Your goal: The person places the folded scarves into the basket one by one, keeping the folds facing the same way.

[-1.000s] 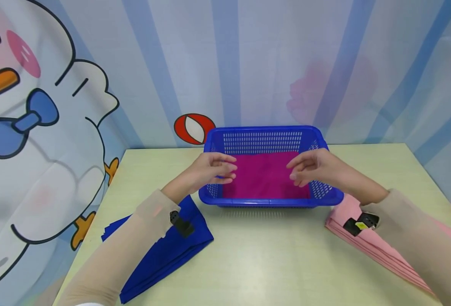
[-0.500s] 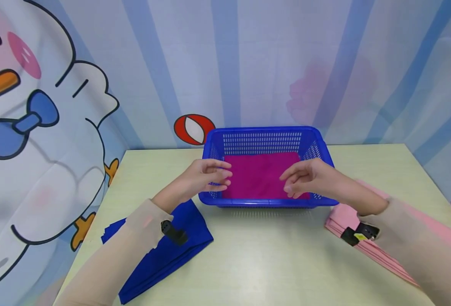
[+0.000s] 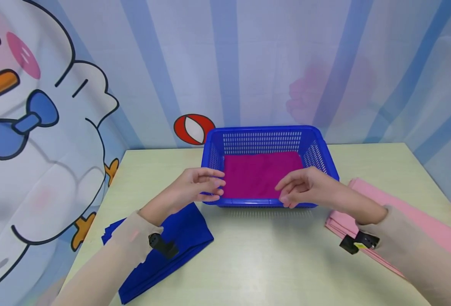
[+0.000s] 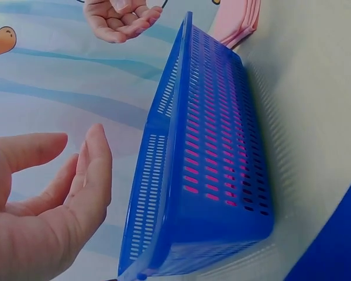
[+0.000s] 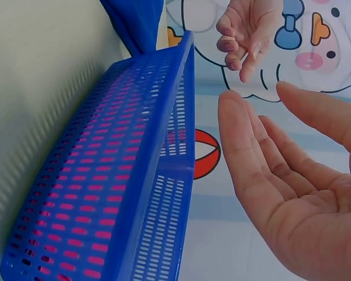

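Observation:
A blue plastic basket with slotted walls stands at the back of the table, and a folded magenta cloth lies flat on its bottom. My left hand hovers by the basket's front left corner, fingers loosely bent, holding nothing. Over the front right rim is my right hand, also holding nothing, its thumb apart from the fingers. Both wrist views show the hands above the level of the rim. A folded blue cloth lies under the left forearm. Beneath the right forearm lies a folded pink cloth, partly hidden by the sleeve.
The pale wooden table meets a printed curtain right behind the basket. A large cartoon duck is printed on the curtain at the left. Small black devices are strapped at both wrists.
Both hands have drawn back toward the person, the left also moving left and the right slightly left. The basket and the cloths have stayed in place.

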Action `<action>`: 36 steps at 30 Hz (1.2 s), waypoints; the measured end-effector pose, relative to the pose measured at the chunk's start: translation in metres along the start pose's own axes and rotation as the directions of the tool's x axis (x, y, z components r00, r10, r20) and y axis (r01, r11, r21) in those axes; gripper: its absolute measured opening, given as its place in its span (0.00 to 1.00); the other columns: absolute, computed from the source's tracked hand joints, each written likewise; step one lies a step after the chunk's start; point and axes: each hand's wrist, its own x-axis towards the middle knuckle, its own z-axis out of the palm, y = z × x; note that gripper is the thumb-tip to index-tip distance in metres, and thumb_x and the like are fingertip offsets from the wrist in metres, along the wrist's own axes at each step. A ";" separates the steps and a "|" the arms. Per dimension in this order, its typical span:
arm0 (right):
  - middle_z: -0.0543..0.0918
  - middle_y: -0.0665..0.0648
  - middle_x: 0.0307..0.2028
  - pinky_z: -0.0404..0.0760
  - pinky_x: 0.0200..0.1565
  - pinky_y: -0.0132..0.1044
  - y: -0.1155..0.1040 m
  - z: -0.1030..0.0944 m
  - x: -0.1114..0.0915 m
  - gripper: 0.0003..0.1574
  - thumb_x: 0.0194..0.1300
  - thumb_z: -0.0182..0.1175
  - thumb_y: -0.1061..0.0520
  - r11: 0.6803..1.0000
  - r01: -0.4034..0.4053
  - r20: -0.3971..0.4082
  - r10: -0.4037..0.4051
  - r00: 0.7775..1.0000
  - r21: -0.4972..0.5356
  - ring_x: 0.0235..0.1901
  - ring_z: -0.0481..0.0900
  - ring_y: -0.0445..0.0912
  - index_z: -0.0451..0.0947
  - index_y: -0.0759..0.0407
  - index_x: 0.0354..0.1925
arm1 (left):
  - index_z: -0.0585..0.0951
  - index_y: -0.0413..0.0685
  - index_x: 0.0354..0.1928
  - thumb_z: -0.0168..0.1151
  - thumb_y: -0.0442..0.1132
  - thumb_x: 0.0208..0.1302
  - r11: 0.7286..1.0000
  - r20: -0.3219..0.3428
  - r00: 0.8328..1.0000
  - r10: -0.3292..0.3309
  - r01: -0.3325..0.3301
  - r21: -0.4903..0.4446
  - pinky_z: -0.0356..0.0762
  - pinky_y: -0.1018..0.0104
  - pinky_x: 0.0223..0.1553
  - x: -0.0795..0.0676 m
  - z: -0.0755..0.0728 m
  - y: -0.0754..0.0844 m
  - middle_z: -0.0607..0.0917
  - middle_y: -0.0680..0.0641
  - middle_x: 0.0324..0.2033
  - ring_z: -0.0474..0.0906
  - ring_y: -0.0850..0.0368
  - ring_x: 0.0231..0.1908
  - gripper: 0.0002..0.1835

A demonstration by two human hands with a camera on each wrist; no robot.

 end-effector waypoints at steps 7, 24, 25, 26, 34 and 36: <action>0.86 0.65 0.38 0.87 0.41 0.41 0.003 0.008 0.001 0.19 0.65 0.64 0.68 0.999 0.043 0.045 -0.043 0.998 0.005 0.34 0.87 0.48 0.76 0.79 0.51 | 0.69 0.33 0.67 0.58 0.36 0.74 1.000 -0.008 1.000 0.005 -0.005 -0.010 0.81 0.55 0.52 -0.017 -0.011 -0.010 0.82 0.36 0.55 0.84 0.50 0.47 0.24; 0.86 0.65 0.39 0.85 0.44 0.37 0.012 0.031 0.003 0.18 0.64 0.65 0.68 0.998 0.055 0.086 -0.056 0.995 0.021 0.38 0.87 0.50 0.77 0.78 0.51 | 0.69 0.34 0.67 0.58 0.39 0.74 1.000 -0.075 0.997 -0.015 0.015 -0.007 0.81 0.57 0.52 -0.047 -0.023 -0.031 0.80 0.35 0.58 0.80 0.41 0.55 0.25; 0.86 0.63 0.39 0.85 0.44 0.37 0.012 0.033 0.003 0.18 0.64 0.65 0.68 0.998 0.051 0.087 -0.053 0.995 0.023 0.38 0.87 0.50 0.77 0.77 0.51 | 0.69 0.34 0.67 0.58 0.39 0.74 1.000 -0.081 0.996 -0.020 0.019 -0.010 0.81 0.57 0.52 -0.049 -0.023 -0.032 0.79 0.35 0.58 0.80 0.41 0.55 0.25; 0.86 0.63 0.39 0.85 0.43 0.37 0.013 0.035 0.004 0.18 0.64 0.65 0.68 0.998 0.054 0.090 -0.056 0.994 0.026 0.38 0.86 0.51 0.77 0.77 0.51 | 0.69 0.34 0.67 0.58 0.39 0.74 1.000 -0.085 0.996 -0.022 0.021 -0.011 0.81 0.57 0.52 -0.050 -0.024 -0.033 0.79 0.35 0.58 0.80 0.42 0.55 0.25; 0.87 0.61 0.37 0.86 0.43 0.38 0.020 0.047 0.010 0.16 0.66 0.64 0.67 0.998 0.062 0.098 -0.064 0.993 0.027 0.37 0.86 0.56 0.78 0.76 0.50 | 0.67 0.34 0.69 0.58 0.40 0.74 0.999 -0.124 0.991 -0.041 0.038 -0.030 0.79 0.56 0.54 -0.059 -0.027 -0.042 0.78 0.36 0.60 0.81 0.45 0.54 0.27; 0.87 0.61 0.37 0.86 0.42 0.38 0.021 0.049 0.011 0.16 0.67 0.64 0.66 0.997 0.066 0.098 -0.069 0.993 0.027 0.37 0.86 0.57 0.78 0.76 0.50 | 0.67 0.34 0.69 0.58 0.40 0.74 0.999 -0.133 0.990 -0.044 0.039 -0.035 0.79 0.56 0.54 -0.060 -0.028 -0.044 0.77 0.35 0.60 0.80 0.44 0.55 0.28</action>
